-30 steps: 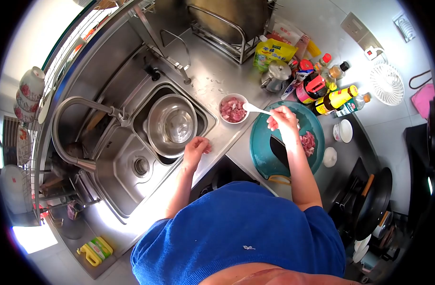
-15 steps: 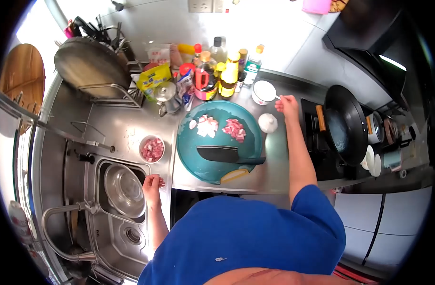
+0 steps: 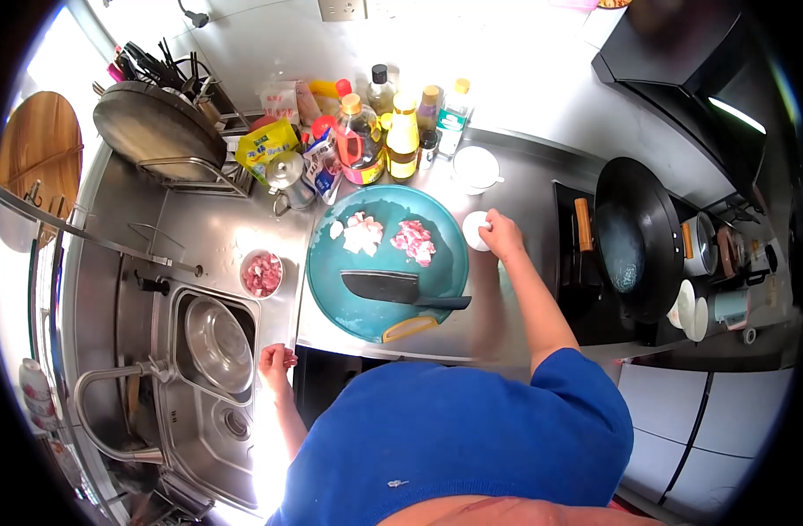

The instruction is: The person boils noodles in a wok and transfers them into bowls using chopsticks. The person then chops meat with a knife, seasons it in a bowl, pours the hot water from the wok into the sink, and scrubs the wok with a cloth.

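**White lid (image 3: 475, 232) pinched at green board's (image 3: 331, 305) edge**

The grip of the right hand (image 3: 502, 235) is narrowed on the lid; whether the curled left hand (image 3: 277, 361), near the sink (image 3: 189, 438), holds anything cannot be told. A loose pinch could drop the lid; a low swing could clip the white cup (image 3: 476, 170) behind. Bottles (image 3: 402, 140) crowd the tabletop (image 3: 526, 186) beyond; a knife (image 3: 380, 286) lies on the board.

Cannot read anything on the yellow bag (image 3: 268, 147), well left of the right hand (image 3: 501, 235), nor on the green-labelled bottle (image 3: 454, 120), beyond that hand: too small and blurred.
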A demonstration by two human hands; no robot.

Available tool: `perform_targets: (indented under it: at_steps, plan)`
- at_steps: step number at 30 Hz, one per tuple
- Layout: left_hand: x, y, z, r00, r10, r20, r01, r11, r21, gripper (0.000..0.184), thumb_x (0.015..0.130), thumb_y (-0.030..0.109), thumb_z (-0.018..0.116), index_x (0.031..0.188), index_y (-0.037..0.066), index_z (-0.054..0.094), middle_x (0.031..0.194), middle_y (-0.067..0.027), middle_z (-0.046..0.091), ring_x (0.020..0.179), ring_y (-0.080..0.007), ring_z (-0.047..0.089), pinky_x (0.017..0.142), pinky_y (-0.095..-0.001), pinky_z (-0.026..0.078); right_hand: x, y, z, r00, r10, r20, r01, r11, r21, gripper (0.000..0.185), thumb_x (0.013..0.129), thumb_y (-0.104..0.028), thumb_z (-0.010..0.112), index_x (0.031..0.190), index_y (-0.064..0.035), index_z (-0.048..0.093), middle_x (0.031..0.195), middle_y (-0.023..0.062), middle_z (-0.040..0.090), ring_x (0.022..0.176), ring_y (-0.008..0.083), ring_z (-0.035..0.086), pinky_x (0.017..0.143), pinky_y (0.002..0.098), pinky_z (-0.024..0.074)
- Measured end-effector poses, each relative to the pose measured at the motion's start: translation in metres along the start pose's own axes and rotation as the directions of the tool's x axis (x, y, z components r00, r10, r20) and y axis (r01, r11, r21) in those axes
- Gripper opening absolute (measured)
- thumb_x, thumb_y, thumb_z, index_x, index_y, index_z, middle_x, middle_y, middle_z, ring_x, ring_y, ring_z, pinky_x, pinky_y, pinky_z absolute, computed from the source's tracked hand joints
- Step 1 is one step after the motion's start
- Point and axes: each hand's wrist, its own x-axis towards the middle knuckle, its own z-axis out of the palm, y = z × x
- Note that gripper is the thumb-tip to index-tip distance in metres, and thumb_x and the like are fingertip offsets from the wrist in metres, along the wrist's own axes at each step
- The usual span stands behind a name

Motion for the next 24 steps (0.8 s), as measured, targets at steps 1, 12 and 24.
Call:
perform_targets:
  at_steps: [1,12,24]
  plan:
    - [-0.001,0.000,0.004,1.000,0.003,0.008,-0.003,1.000,0.001,0.009,0.085,0.011,0.055,0.085,0.002,0.056,0.069,-0.0076,0.059,0.056,-0.0133,0.056,0.053,-0.0230,0.046,0.003,0.001,-0.001,0.999,0.004,0.033,-0.004,1.000,-0.020,0.022,0.070,-0.021,0.062,0.084,-0.0053,0.054,0.078,0.0177,0.061,0.077,0.0340,0.059,0.069,0.0402,0.0460]
    - [-0.004,0.002,0.007,0.998,0.022,-0.057,-0.020,0.999,0.028,0.012,0.084,0.011,0.055,0.087,-0.001,0.057,0.067,-0.0084,0.057,0.057,-0.0151,0.056,0.054,-0.0255,0.048,0.056,-0.046,-0.052,0.956,-0.154,-0.251,0.200,0.966,0.167,0.015,0.074,-0.008,0.059,0.079,-0.0015,0.047,0.067,0.0175,0.055,0.062,0.0316,0.056,0.059,0.0389,0.0449]
    - [0.022,0.037,0.002,0.922,0.375,-0.093,-0.281,0.817,0.504,0.013,0.077,0.012,0.061,0.084,0.001,0.063,0.073,-0.0086,0.063,0.066,-0.0173,0.060,0.062,-0.0276,0.047,0.147,-0.028,-0.018,0.997,0.050,0.059,-0.053,0.996,0.065,0.038,0.075,-0.035,0.062,0.084,0.0017,0.056,0.078,0.0181,0.062,0.073,0.0301,0.063,0.069,0.0385,0.0474]
